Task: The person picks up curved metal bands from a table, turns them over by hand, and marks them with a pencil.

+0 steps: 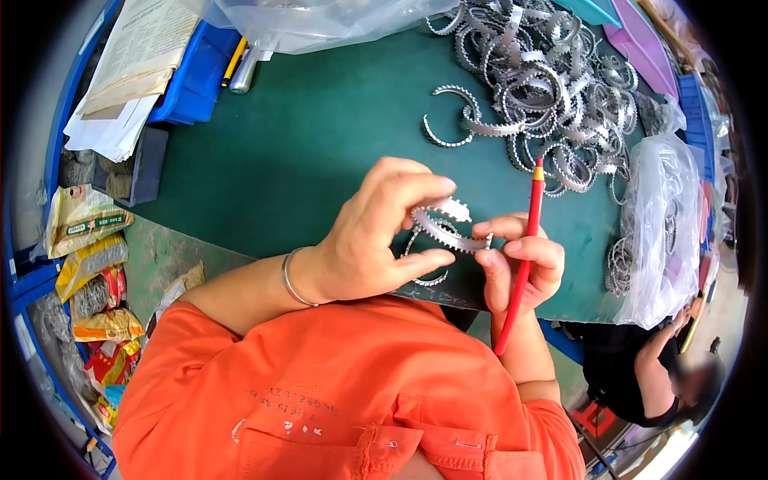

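Thumb and forefinger of the right hand (pixel 528 264) pinch one end of a toothed ring (pixel 436 230), which sits near the middle of the frame, tilted above the green table (pixel 264 160). Gripping it by the end seems to leave most of the curved band exposed to view. A red pencil (pixel 534 204) lies across the same hand, its tip toward the upper right; lodged there, it probably stays within reach while thumb and forefinger are busy with the metal.

The left hand (pixel 360 232) curves around the other side, thumb and fingers spread wide with the band between them, perhaps to steady or turn it; whether the fingertips actually press on it, I cannot tell. Just below, partly hidden by the left thumb, a second ring (pixel 432 281) appears to rest on the table near its edge.

Similar pieces form a tangled heap (pixel 552 88) at the upper right of the frame, apparently piled there to be easy to reach. A clear plastic bag (pixel 664 224) lies beside it at the right, seemingly holding more of them.
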Motion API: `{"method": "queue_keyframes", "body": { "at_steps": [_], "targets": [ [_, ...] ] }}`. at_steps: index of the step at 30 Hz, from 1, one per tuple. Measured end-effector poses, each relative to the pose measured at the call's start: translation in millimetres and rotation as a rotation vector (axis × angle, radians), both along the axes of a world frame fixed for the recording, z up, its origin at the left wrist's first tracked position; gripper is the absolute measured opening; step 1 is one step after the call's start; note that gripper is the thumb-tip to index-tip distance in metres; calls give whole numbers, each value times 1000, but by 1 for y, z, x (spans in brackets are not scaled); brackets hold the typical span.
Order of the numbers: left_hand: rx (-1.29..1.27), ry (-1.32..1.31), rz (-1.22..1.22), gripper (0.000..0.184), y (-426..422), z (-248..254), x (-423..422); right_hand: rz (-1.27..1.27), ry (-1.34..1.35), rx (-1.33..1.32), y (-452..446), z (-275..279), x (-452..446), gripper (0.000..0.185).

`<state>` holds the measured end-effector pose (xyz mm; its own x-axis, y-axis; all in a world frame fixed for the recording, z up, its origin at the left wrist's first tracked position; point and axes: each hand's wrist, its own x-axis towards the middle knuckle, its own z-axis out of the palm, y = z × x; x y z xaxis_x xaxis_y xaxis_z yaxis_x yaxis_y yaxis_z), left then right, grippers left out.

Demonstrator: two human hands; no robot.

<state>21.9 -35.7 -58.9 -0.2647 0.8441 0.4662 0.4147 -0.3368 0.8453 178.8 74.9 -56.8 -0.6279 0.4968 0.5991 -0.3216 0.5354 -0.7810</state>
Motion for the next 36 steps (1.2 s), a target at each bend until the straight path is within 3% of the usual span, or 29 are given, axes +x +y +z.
{"method": "queue_keyframes", "body": {
  "at_steps": [7, 11, 13, 14, 16, 17, 18, 19, 22, 36],
  "targets": [
    [-115, -312, 14, 36, -1, 2, 1, -96, 15, -45, -1, -1, 1, 33],
    [-69, -247, 84, 25, -2, 1, -2, -217, 16, 34, -1, -7, 3, 24],
    [-35, -173, 120, 24, -1, 3, -3, -353, -12, 205, 1, -10, 8, 37],
    [-3, -101, 155, 24, -1, 3, -3, -449, -8, 340, 1, -5, 8, 34],
    [-2, -5, 179, 25, 1, 6, -3, -293, 12, 343, 3, 4, 12, 29],
    [0, 90, 203, 26, 2, 6, -2, -274, 39, 214, -1, -1, 12, 21],
    [10, 68, 213, 25, 4, 6, 1, -250, 113, 102, -5, -1, 8, 11],
    [-54, 53, 206, 24, 3, 6, 1, -246, -1, 165, -4, 3, 10, 8],
    [-163, -179, 180, 20, 2, -1, 1, -315, -158, 282, -3, 4, 2, 12],
    [-162, -117, 158, 21, 2, 0, 0, -391, -264, 289, -4, -1, -10, 16]
  ]
}}
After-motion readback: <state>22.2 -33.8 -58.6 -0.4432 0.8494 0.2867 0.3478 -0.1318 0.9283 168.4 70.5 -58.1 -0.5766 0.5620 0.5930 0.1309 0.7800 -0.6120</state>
